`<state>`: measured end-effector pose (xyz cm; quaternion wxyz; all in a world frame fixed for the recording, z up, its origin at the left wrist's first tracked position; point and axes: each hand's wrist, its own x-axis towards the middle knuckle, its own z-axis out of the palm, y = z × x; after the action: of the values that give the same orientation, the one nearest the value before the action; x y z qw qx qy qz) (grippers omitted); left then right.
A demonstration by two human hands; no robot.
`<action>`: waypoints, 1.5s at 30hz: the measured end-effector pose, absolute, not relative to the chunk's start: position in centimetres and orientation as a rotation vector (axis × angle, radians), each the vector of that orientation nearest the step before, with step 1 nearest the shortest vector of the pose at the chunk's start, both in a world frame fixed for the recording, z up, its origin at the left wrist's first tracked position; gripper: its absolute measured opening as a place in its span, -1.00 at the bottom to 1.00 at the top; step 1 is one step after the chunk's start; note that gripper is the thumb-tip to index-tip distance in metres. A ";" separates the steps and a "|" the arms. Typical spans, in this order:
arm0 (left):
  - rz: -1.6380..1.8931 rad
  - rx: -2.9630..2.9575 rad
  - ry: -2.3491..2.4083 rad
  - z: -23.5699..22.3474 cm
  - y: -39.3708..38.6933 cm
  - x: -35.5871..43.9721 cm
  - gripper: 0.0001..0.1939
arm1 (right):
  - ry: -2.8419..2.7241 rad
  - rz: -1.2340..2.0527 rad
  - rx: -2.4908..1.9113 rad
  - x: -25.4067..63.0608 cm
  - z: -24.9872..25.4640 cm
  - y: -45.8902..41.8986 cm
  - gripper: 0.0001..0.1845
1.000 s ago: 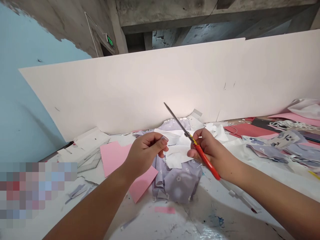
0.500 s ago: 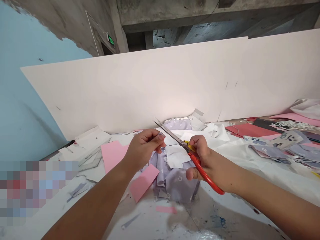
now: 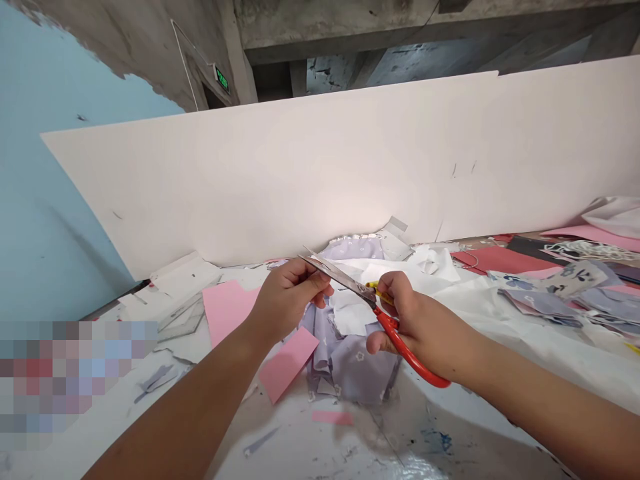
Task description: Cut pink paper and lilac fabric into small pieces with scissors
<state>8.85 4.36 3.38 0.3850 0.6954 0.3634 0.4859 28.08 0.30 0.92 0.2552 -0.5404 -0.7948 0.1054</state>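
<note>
My left hand [image 3: 286, 301] is curled into a tight pinch at centre frame, its fingertips [image 3: 320, 283] drawn in against the thumb. Whatever sits in that pinch is too small and shadowed for me to make out from here. My right hand [image 3: 419, 323] is closed around a pair of red-handled scissors [image 3: 395, 330], fingers wrapped firmly on the grip, thumb low on the near side. The steel blades [image 3: 337, 279] point left, parted by only a narrow gap, with their tips just above the knuckles of my left hand. Beneath both hands, a crumpled lilac floral fabric [image 3: 357, 367] lies heaped with a white paper scrap [image 3: 350, 317] on it. A pink card [image 3: 289, 365] lies just left of the heap. Another pink sheet [image 3: 227, 310] sits beyond my left wrist, and a red card [image 3: 493, 260] lies at right, near a white board [image 3: 300, 167] along the back.
</note>
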 end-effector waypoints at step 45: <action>1.226 1.721 0.875 3.3 4.8 8.7 -0.82 | -2.241 0.140 -1.431 27.7 1.0 -0.1 -0.49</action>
<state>8.71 4.76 3.28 0.4145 0.6848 0.3481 0.4878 27.69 -0.07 0.98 0.2370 -0.5221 -0.8177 0.0511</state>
